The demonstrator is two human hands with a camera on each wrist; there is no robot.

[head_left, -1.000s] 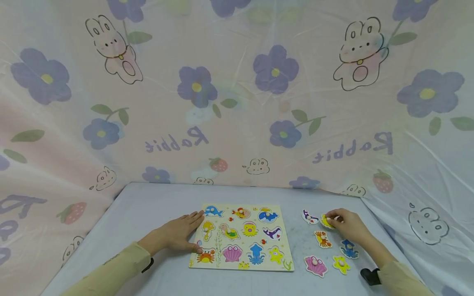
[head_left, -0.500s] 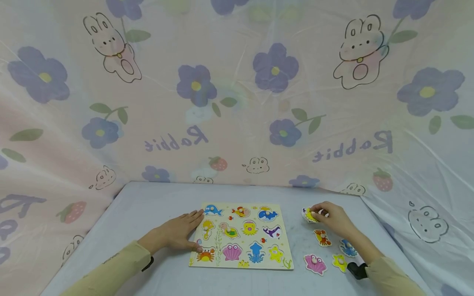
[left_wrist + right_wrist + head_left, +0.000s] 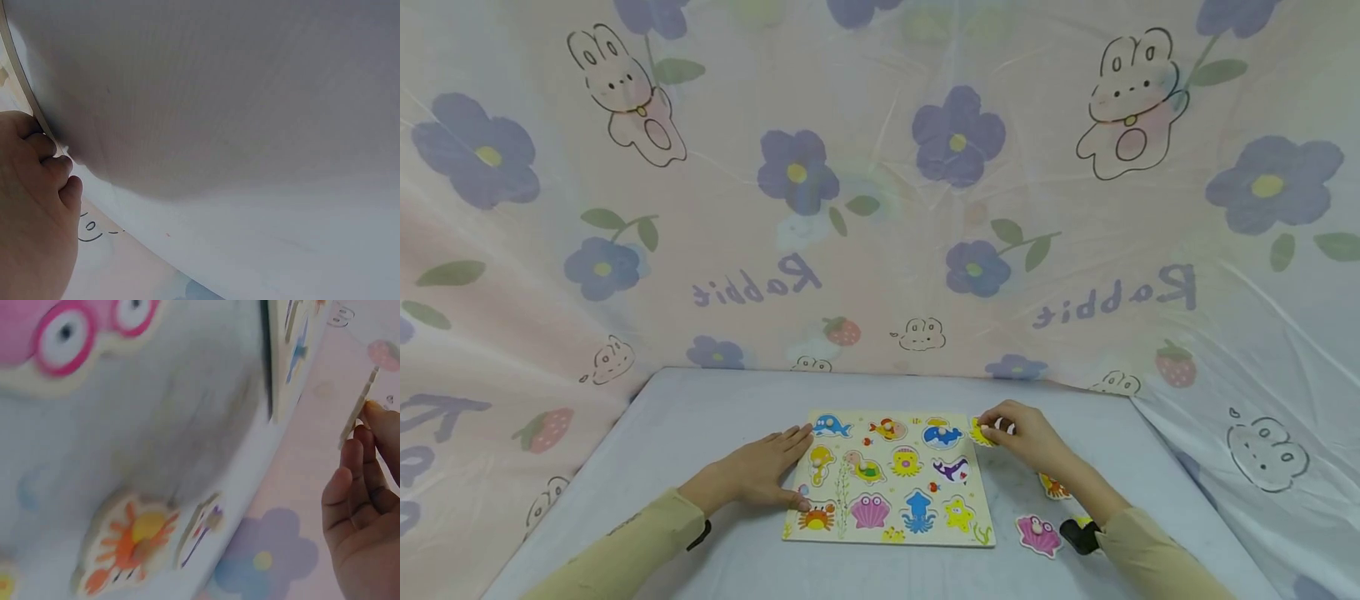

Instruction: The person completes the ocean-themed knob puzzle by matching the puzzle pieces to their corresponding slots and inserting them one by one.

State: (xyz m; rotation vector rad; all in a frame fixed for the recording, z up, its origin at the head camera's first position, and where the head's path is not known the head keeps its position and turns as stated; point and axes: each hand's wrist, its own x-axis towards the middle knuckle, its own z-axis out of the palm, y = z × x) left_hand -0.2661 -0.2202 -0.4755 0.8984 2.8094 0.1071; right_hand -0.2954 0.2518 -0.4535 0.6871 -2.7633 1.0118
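Note:
My right hand (image 3: 1026, 437) pinches a yellow puzzle piece (image 3: 979, 432) by its knob, overlapping the top right edge of the puzzle board (image 3: 981, 537) in the head view. In the right wrist view this piece (image 3: 357, 412) is seen edge-on, lifted above the table. My left hand (image 3: 760, 473) lies with straight fingers along the board's left side, its thumb over the corner near the printed crab (image 3: 816, 518). Seen from the left wrist, the fingers of the left hand (image 3: 37, 206) are right at the board's edge (image 3: 24, 81).
Right of the board lie a pink shell piece (image 3: 1039, 536) and a crab piece (image 3: 1054, 487), the latter partly behind my right arm. A purple piece (image 3: 200, 530) shows beside the crab in the right wrist view. A patterned curtain (image 3: 880, 250) hangs behind the table.
My right hand has carried the yellow piece leftward from among the loose pieces, passing over the purple one, to the board's upper right edge. The left hand has stayed in place.

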